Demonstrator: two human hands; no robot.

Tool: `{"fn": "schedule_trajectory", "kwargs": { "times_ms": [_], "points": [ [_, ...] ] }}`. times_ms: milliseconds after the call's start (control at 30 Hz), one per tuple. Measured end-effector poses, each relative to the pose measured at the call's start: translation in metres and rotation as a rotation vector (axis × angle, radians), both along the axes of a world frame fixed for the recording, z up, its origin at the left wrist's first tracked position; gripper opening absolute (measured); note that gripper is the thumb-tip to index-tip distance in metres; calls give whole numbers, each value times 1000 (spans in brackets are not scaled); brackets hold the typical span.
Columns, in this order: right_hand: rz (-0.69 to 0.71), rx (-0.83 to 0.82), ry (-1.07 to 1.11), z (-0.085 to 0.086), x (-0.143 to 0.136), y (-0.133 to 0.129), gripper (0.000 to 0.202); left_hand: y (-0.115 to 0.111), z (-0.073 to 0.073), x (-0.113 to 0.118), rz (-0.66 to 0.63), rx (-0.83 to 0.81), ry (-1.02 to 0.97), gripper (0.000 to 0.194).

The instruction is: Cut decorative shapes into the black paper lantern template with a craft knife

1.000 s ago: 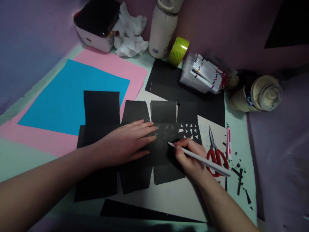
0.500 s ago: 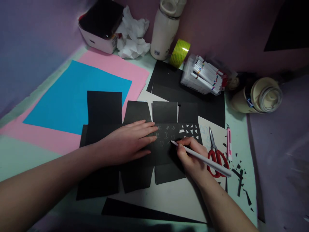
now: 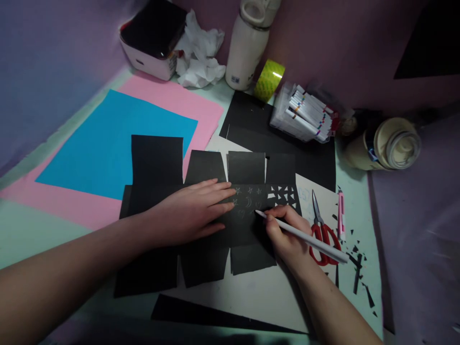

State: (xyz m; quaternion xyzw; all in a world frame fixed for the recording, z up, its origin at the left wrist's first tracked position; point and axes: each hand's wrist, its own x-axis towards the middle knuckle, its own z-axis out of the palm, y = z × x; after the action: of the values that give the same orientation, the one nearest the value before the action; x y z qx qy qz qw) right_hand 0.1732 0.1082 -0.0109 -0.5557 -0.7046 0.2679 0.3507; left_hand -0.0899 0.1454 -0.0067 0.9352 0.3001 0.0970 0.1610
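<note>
Extends a long, bare left forearm (image 3: 82, 258) from the lower left of the frame, with a nearly straight wrist (image 3: 142, 227). Lays the bare left hand (image 3: 196, 211) palm down at the centre, with lightly parted fingers (image 3: 224, 193) and thumb (image 3: 215, 228) stretched rightward. Slants a bare right forearm (image 3: 330, 302) up from the lower right. Curls the bare right hand (image 3: 290, 230) right of centre, pinching between thumb and bent index finger.

Clock centred on the view. 9 to 10 o'clock: blue sheet (image 3: 118, 139) lying on a larger pink sheet (image 3: 151, 86). 11: white box (image 3: 153, 40), glossy black on top; crumpled white tissue (image 3: 201, 55) just beside it. 12: pale bottle (image 3: 247, 52), looped lid. 1: yellow-green tape roll (image 3: 269, 80) near bottle. 2: clear case (image 3: 282, 115) of white-barrelled pens (image 3: 309, 112), coloured bands. 3: cream lidded cup (image 3: 383, 143).
</note>
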Motion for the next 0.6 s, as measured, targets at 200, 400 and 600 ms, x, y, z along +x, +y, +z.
{"fn": "schedule_trajectory", "kwargs": {
  "times_ms": [200, 400, 600],
  "points": [
    [0, -19, 0, 3, -1, 0, 8, 0, -1, -1, -5, 2, -9, 40],
    [0, -2, -20, 3, -2, 0, 9, 0, 0, -1, -3, -12, -9, 40],
    [50, 32, -30, 7, -3, 3, 11, 0, 1, 0, 5, -33, -20, 40]
  ]
}}
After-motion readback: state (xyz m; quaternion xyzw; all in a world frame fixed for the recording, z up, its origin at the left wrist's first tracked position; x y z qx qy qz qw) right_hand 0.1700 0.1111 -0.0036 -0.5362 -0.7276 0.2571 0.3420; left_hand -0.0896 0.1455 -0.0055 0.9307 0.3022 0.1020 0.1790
